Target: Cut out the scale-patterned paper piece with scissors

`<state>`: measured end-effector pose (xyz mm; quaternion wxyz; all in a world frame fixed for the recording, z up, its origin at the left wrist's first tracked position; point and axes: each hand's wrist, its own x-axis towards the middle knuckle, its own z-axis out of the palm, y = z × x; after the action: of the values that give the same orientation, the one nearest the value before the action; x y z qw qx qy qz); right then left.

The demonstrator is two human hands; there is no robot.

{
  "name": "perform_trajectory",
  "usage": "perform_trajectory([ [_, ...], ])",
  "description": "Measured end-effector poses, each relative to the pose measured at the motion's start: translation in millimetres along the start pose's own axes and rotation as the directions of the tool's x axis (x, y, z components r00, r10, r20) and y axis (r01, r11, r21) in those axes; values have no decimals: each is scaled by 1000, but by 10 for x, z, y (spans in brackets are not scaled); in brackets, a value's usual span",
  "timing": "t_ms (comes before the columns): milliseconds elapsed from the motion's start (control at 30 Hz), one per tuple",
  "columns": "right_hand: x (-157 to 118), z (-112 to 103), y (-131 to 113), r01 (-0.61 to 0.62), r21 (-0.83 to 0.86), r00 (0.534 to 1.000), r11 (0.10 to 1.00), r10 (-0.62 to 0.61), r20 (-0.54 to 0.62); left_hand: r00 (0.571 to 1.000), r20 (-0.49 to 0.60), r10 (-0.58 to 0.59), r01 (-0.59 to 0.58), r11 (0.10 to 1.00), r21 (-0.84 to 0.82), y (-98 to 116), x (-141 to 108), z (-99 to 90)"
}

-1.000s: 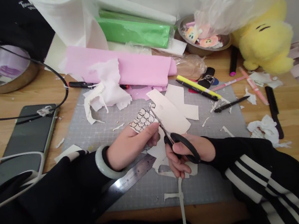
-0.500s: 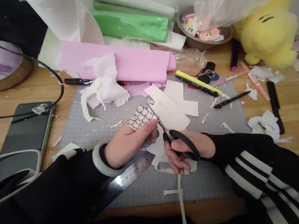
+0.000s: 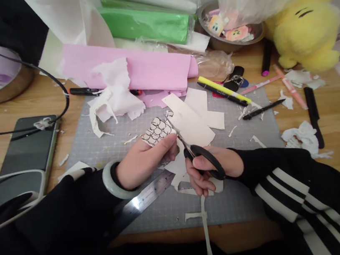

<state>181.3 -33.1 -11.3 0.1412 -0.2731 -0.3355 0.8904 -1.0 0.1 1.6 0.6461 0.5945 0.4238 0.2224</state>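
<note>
My left hand (image 3: 152,157) pinches a small white paper piece (image 3: 157,131) drawn with black scale-like curves. Black-handled scissors (image 3: 207,158) are in my right hand (image 3: 210,168), fingers through the loops, with the blades at the right edge of the patterned paper. A thin curled strip stands at the blade tips. Beneath the hands lie blank white paper pieces (image 3: 187,116) on a grey cutting mat (image 3: 231,203). A metal ruler (image 3: 153,192) lies partly under my left forearm.
Behind the mat are folded pink paper (image 3: 155,68), a green pack (image 3: 149,25) and a metal bowl (image 3: 221,44). Pens, scraps and a yellow plush (image 3: 305,36) are at the right. A phone (image 3: 24,152) and black cable lie at the left.
The view has shifted slightly. Both hands keep nearly the same pose, with the paper and scissors still held together.
</note>
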Motion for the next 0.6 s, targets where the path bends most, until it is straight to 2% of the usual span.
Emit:
perform_trajectory([
  [467, 15, -12, -11, -23, -25, 1000, 999, 23, -1, 1000, -2, 24, -24, 999, 23, 13, -1, 5],
  [600, 17, -7, 0, -31, 5, 999, 999, 31, -6, 1000, -6, -13, 13, 1000, 15, 13, -15, 7],
])
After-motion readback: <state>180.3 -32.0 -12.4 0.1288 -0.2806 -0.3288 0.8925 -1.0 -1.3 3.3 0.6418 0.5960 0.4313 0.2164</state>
